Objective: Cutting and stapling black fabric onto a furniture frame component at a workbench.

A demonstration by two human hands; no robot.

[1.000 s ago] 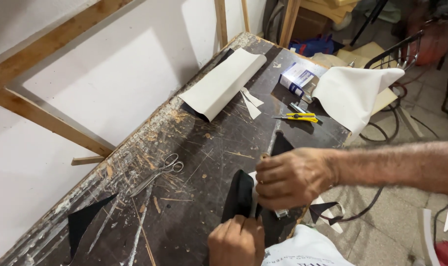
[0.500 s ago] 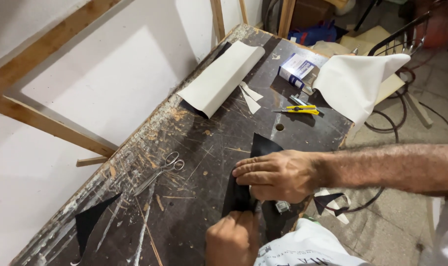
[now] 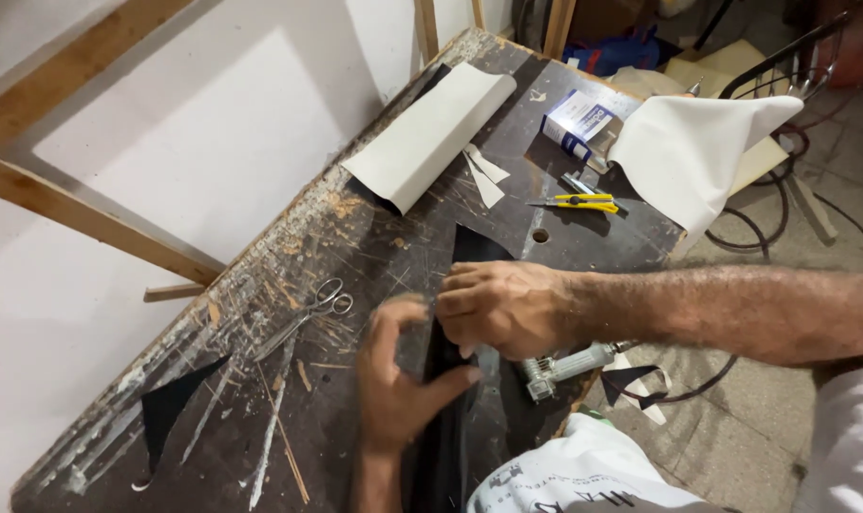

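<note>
Head view shows the left hand (image 3: 398,385) spread and the right hand (image 3: 502,306) curled, both pressing a black strip (image 3: 445,418) flat on the workbench (image 3: 355,237), scissors (image 3: 322,304) and yellow knife (image 3: 578,201) lying untouched, so cutting looks not yet begun

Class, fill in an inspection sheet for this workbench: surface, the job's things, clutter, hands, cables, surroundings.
Surface: dark workbench, scratched and paint-stained, with a drilled hole.
Job's things: black sheet lying flat on the bench under both hands.
Clutter: scissors, yellow utility knife, pale folded sheet, white sheet, small box, metal tool at the bench edge.
Hands: left hand and right hand pressing on the black sheet.
Cables: dark cable on the floor.
Surroundings: white wall with wooden battens.
</note>
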